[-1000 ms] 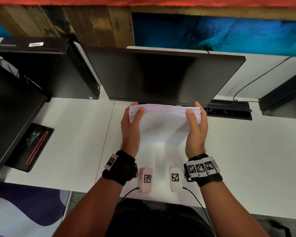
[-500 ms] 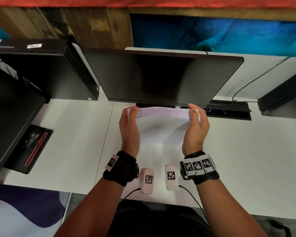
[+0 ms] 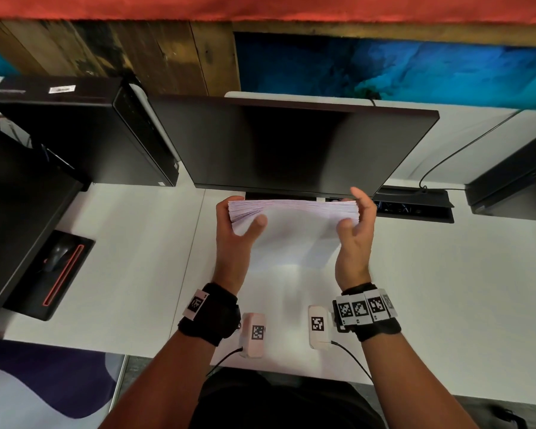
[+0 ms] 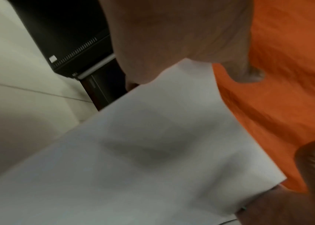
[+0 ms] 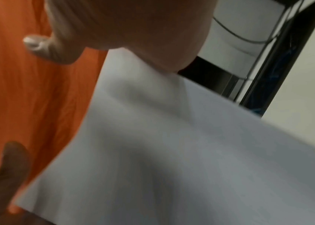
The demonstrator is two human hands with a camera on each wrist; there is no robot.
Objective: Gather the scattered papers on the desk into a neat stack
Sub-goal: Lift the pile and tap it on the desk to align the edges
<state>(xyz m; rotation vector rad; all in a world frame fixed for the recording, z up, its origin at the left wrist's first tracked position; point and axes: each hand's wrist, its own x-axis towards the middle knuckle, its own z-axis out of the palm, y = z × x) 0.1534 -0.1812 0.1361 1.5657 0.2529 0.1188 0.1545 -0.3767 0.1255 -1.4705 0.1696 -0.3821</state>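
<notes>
A thick stack of white papers (image 3: pixel 294 230) stands on its lower edge on the white desk (image 3: pixel 136 258), just in front of the black monitor (image 3: pixel 291 144). My left hand (image 3: pixel 240 218) grips the stack's left side, thumb on the near face and fingers behind. My right hand (image 3: pixel 353 212) holds the right side the same way, with the index finger raised above the top edge. In the left wrist view the sheets (image 4: pixel 152 152) fill the frame under the palm; the right wrist view shows the same paper (image 5: pixel 191 152), blurred.
A black computer tower (image 3: pixel 84 128) stands at the back left, beside a second dark screen (image 3: pixel 13 196). A mouse on a black pad (image 3: pixel 58 253) lies at the left. A cable tray (image 3: pixel 412 205) and another black unit (image 3: pixel 514 181) sit at the right.
The stack dipped towards the monitor and has come back, its near face showing more now. My right index finger has lifted off the top edge.
</notes>
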